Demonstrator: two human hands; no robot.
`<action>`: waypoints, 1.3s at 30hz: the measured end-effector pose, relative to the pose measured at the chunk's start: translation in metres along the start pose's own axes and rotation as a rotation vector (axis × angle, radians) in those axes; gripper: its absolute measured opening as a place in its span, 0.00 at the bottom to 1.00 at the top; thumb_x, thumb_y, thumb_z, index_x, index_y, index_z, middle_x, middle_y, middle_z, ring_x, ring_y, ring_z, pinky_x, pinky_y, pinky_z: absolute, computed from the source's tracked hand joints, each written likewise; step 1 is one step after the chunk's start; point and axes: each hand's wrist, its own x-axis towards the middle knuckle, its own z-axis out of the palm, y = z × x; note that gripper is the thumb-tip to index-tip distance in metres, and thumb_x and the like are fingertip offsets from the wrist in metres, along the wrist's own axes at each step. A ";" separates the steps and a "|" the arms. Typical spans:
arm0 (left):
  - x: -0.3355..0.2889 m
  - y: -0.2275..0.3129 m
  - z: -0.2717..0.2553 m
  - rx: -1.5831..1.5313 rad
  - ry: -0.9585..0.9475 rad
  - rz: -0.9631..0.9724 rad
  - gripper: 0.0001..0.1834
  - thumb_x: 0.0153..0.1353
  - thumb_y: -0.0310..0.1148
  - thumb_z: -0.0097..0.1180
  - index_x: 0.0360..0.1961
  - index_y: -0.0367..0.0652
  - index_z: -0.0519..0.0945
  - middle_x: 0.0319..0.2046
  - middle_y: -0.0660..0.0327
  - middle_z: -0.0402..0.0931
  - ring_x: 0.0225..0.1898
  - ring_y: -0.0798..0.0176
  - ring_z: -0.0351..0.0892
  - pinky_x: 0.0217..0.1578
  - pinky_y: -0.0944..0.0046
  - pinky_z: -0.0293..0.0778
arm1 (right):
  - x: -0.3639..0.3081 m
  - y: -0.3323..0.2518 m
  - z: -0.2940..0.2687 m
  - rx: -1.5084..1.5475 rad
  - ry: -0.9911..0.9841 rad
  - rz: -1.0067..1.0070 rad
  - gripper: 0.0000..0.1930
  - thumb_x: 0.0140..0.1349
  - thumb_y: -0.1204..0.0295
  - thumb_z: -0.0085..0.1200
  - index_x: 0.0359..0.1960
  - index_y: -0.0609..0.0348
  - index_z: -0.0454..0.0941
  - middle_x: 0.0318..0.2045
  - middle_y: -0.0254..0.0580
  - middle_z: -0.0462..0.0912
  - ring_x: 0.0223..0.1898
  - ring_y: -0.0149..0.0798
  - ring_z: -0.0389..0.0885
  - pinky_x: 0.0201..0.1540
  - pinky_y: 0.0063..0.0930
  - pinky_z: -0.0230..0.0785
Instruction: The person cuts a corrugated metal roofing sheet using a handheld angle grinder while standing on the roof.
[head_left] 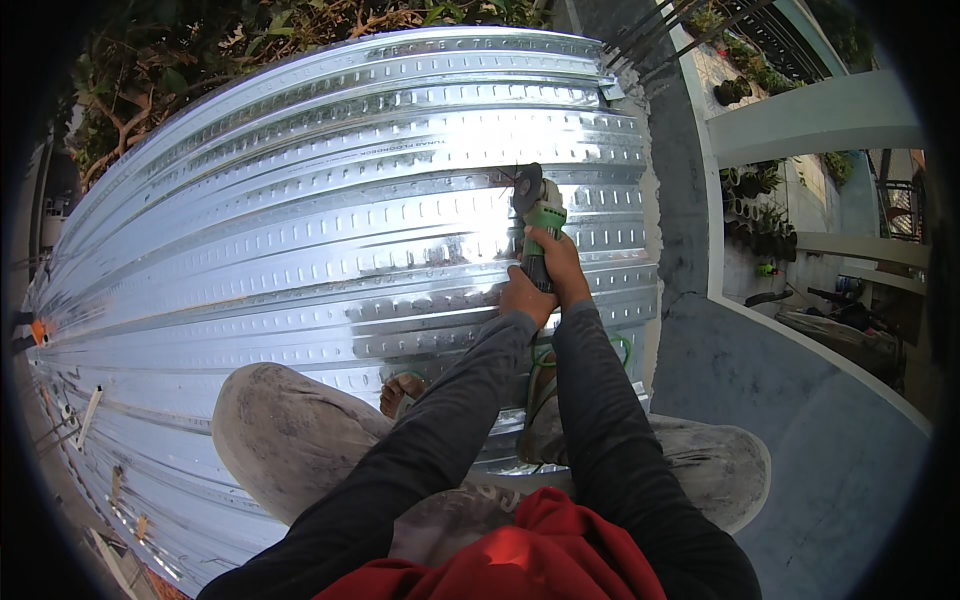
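Both my hands are closed around a green angle grinder (543, 222), held out in front of me. My right hand (564, 262) grips its green body close to the head. Nearer to me, my left hand (525, 297) wraps the dark rear end. The grinder's dark disc (527, 188) stands on edge at the far end, over the shiny ribbed metal decking (400, 215). Whether the disc touches the metal I cannot tell. A thin dark mark or line lies on the sheet beside the disc.
I squat on the decking, my sandalled feet (403, 392) on it. A green cord loop (622, 352) lies by my right foot. Rebar (655, 40) juts out at the far right. Along the right runs a grey wall (740, 370), with a lower yard beyond. Branches (130, 110) border the far left.
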 end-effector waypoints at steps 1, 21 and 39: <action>0.000 0.000 0.001 0.003 0.004 0.001 0.44 0.46 0.48 0.73 0.53 0.29 0.63 0.47 0.36 0.78 0.51 0.35 0.80 0.52 0.46 0.75 | -0.001 -0.002 0.000 -0.008 -0.004 0.009 0.16 0.60 0.64 0.64 0.39 0.66 0.78 0.28 0.43 0.83 0.25 0.38 0.83 0.29 0.32 0.77; 0.000 0.007 -0.003 -0.016 -0.009 -0.027 0.45 0.46 0.48 0.73 0.55 0.28 0.64 0.49 0.36 0.78 0.53 0.36 0.79 0.54 0.47 0.75 | 0.005 -0.003 -0.002 -0.041 -0.007 0.040 0.19 0.60 0.62 0.64 0.41 0.68 0.79 0.29 0.45 0.84 0.26 0.39 0.84 0.31 0.33 0.79; 0.002 0.012 -0.001 0.011 -0.003 -0.092 0.46 0.46 0.47 0.73 0.57 0.30 0.63 0.51 0.38 0.78 0.54 0.38 0.79 0.55 0.48 0.75 | 0.009 -0.005 -0.005 -0.042 -0.003 0.093 0.19 0.59 0.61 0.64 0.39 0.68 0.80 0.28 0.45 0.84 0.26 0.40 0.84 0.31 0.33 0.78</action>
